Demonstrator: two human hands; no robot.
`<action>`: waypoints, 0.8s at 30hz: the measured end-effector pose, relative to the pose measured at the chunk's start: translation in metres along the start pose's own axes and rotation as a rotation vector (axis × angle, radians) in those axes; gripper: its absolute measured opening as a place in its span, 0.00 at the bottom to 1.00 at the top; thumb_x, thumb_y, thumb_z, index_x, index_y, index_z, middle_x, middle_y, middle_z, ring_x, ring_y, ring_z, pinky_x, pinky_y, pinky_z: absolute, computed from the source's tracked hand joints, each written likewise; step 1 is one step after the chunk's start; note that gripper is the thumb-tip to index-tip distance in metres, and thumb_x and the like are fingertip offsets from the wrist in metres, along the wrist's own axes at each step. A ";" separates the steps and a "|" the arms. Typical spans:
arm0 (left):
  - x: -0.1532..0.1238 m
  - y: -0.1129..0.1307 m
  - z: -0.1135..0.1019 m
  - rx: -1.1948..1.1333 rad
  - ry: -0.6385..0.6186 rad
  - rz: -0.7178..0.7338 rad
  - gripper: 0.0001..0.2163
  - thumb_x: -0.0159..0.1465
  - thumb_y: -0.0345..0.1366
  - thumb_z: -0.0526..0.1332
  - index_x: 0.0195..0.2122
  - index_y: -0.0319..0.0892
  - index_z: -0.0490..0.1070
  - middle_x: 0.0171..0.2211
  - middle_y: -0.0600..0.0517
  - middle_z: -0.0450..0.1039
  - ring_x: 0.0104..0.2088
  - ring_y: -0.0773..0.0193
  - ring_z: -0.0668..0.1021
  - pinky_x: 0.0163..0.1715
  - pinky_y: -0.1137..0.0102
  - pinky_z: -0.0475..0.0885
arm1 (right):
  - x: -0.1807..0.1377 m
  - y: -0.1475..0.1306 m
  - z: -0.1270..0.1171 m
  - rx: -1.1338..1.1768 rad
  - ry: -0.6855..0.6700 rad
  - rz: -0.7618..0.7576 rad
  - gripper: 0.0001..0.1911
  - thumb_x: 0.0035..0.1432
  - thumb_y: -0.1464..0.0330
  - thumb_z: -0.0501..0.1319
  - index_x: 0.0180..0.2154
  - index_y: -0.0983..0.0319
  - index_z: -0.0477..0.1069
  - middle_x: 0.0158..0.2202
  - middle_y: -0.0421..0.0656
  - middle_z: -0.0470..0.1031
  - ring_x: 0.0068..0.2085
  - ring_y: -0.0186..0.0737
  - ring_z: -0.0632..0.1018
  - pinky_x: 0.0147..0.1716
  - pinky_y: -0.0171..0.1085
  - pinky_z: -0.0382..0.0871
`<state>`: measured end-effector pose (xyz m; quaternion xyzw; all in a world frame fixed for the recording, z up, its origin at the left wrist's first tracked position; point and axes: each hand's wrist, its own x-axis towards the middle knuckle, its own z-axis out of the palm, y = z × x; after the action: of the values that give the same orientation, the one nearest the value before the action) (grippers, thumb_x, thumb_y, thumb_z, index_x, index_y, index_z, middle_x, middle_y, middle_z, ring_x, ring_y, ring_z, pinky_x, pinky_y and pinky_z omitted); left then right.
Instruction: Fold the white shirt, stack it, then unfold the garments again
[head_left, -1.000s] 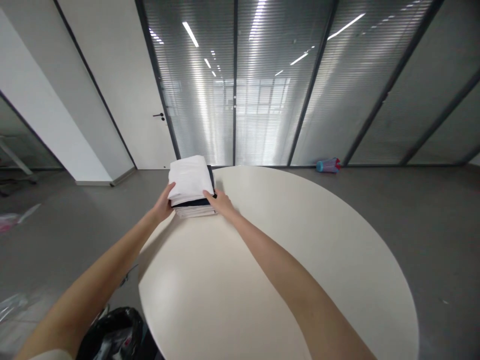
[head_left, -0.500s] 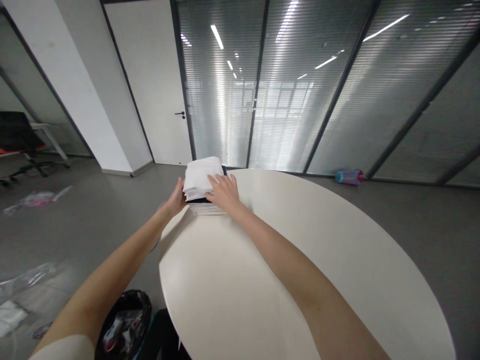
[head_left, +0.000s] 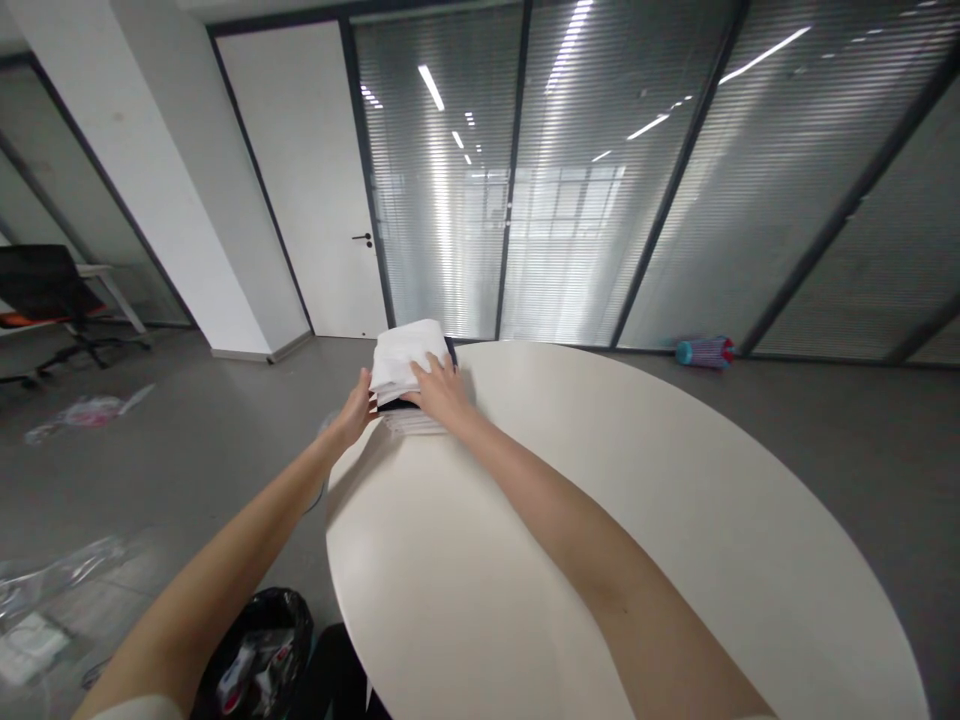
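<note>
A stack of folded white cloths (head_left: 405,358) sits at the far left edge of the round white table (head_left: 420,560), with a dark layer (head_left: 394,404) showing between the upper and lower white layers. Flat against the left side of the stack rests my left hand (head_left: 354,412), its fingers partly hidden by the cloth. My right hand (head_left: 441,390) lies on the top right of the stack, fingers spread and thumb at the front edge. Whether the layers are clothes or towels, I cannot tell.
On the floor at the lower left is a bin (head_left: 262,640) with a black liner and rubbish in it. Clear plastic wrapping (head_left: 67,575) lies farther left. A blue and red cylindrical item (head_left: 705,352) lies by the glass wall. An office chair (head_left: 56,300) stands at the left.
My right hand has shifted slightly on the top cloth, fingers still spread. My left hand stays at the stack's side. The whole view has moved a little.
</note>
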<state>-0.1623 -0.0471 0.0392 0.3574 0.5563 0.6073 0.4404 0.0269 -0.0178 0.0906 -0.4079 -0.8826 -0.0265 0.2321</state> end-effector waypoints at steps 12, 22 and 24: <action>-0.024 0.017 0.004 0.161 0.072 0.139 0.25 0.70 0.56 0.51 0.60 0.47 0.69 0.63 0.43 0.66 0.56 0.50 0.74 0.50 0.61 0.71 | 0.024 0.070 -0.032 0.707 0.446 0.455 0.27 0.68 0.53 0.49 0.31 0.66 0.75 0.27 0.43 0.73 0.35 0.43 0.74 0.36 0.36 0.67; -0.094 0.018 0.137 0.377 0.066 1.006 0.20 0.73 0.50 0.48 0.55 0.45 0.69 0.50 0.44 0.65 0.55 0.55 0.69 0.58 0.61 0.64 | -0.150 0.176 -0.076 0.378 0.105 0.123 0.17 0.64 0.59 0.59 0.46 0.61 0.80 0.53 0.51 0.77 0.55 0.52 0.76 0.59 0.47 0.64; -0.109 0.004 0.168 0.460 -0.088 1.044 0.19 0.73 0.49 0.47 0.54 0.45 0.69 0.49 0.43 0.65 0.54 0.55 0.69 0.58 0.59 0.64 | -0.179 0.183 -0.075 0.297 -0.188 0.096 0.18 0.59 0.59 0.65 0.49 0.60 0.79 0.56 0.52 0.75 0.58 0.54 0.74 0.60 0.49 0.64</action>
<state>0.0313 -0.0886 0.0702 0.6965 0.4050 0.5921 0.0154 0.2904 -0.0405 0.0539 -0.4117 -0.8741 0.1534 0.2071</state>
